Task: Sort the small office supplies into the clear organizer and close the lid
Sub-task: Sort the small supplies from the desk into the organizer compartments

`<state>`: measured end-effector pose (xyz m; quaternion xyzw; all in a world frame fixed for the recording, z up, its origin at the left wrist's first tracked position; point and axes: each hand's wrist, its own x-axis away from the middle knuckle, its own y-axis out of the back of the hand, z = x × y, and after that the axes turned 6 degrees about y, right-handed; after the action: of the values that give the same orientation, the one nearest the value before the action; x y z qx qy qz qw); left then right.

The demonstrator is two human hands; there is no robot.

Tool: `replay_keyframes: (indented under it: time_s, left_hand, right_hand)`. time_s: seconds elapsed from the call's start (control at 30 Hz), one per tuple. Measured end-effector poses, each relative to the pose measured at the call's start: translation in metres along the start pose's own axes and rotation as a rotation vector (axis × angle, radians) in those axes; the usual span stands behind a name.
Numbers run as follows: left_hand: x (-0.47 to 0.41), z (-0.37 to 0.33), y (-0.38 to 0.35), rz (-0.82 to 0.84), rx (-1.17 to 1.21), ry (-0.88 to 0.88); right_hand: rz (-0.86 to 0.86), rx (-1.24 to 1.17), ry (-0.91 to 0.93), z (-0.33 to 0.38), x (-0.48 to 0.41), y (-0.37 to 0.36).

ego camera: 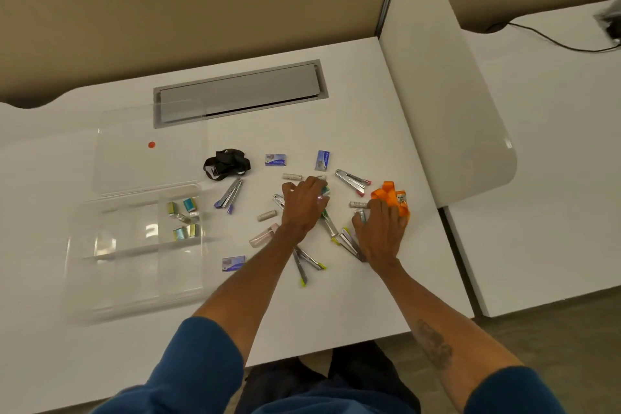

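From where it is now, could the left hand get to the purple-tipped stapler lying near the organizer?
Probably yes. The purple-tipped metal stapler lies alone on bare white desk, left of the left hand, beside the clear plastic organizer. Nothing lies between them, though that hand seems busy with a teal item.

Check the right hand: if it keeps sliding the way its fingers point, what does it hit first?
The right hand points up and slightly right; its fingertips already look to be at the bunched orange ribbon lanyard, so it likely meets that first. Actual contact is hard to judge from this single view.
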<state>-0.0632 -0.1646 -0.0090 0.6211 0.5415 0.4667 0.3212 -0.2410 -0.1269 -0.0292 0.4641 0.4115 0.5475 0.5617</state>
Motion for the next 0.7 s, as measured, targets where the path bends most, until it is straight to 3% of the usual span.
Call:
replay_keyframes:
  time_s: [0.57, 0.7]
  left_hand:
    - [-0.018, -0.019, -0.020, 0.003, 0.009, 0.107]
    - [-0.017, -0.020, -0.017, 0.012, 0.066, 0.098]
  right_hand:
    - [0.124, 0.026, 0.098, -0.005, 0.002, -0.004]
    - [0.080, 0.015, 0.101, -0.001, 0.002, -0.002]
